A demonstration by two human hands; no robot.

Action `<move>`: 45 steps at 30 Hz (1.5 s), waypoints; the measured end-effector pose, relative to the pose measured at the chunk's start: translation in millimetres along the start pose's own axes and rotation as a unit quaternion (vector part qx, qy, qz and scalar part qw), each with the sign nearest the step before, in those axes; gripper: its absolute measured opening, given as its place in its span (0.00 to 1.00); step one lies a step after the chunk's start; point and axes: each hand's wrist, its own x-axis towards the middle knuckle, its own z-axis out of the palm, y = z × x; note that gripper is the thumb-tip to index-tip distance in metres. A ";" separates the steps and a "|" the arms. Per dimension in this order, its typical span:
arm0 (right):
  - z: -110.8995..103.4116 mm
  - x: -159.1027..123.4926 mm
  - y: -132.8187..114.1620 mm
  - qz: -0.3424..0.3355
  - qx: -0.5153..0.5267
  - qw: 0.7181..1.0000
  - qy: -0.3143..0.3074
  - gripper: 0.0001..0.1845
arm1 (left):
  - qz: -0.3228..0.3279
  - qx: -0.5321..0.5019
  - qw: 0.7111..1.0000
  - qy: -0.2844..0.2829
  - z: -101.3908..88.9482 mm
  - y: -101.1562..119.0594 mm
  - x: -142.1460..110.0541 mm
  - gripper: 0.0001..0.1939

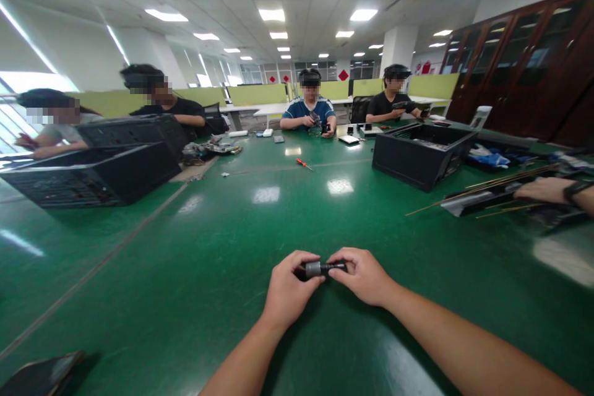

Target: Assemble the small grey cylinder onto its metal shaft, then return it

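Observation:
Low over the green table, a small grey-and-black cylindrical part point(314, 269) lies sideways between my hands. Its thick grey end sits in my left hand point(288, 288), the fingers and thumb curled round it. A thinner, dark ribbed shaft point(335, 266) points to the right. My right hand point(366, 275) pinches that shaft near its tip with thumb and fingers. Which kind of part this is, I cannot make out. Some of each end is hidden by my fingers.
An orange screwdriver point(302, 163) lies on the green table point(223, 241). Black computer cases stand at left point(106, 176) and right point(408, 161). Thin brass-coloured rods point(440, 203) and another person's hand point(542, 189) are at right. Several people sit around the table. A dark flat object point(41, 377) is lower left.

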 end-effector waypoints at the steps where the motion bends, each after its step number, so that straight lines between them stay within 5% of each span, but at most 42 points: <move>1: 0.0 -0.1 -0.3 0.002 0.004 1.000 0.001 0.09 | 0.001 0.000 1.000 0.001 0.1 -0.1 -0.1 0.14; 45: 2.3 -3.2 4.0 0.071 0.113 0.991 -0.017 0.17 | -0.029 -0.029 0.998 0.043 -0.3 -1.4 -0.9 0.14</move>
